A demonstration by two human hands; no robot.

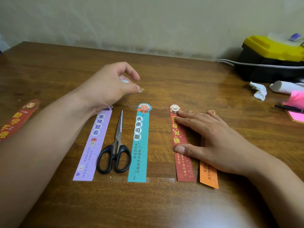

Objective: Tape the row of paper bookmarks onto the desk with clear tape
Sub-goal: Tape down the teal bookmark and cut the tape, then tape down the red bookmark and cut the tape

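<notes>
Several paper bookmarks lie in a row on the wooden desk: a dark red one far left, then purple, teal, red and orange. A strip of clear tape runs across the desk at the lower ends of the teal and red ones. My left hand hovers above the purple bookmark's top, its fingers curled round a small pale tape roll; a clear tape end sticks out at the fingertips. My right hand lies flat, pressing the red and orange bookmarks.
Black-handled scissors lie between the purple and teal bookmarks. At the back right stand a yellow and black toolbox and a grey cable. A crumpled tissue, a paper roll, pink sticky notes and a pen lie nearby.
</notes>
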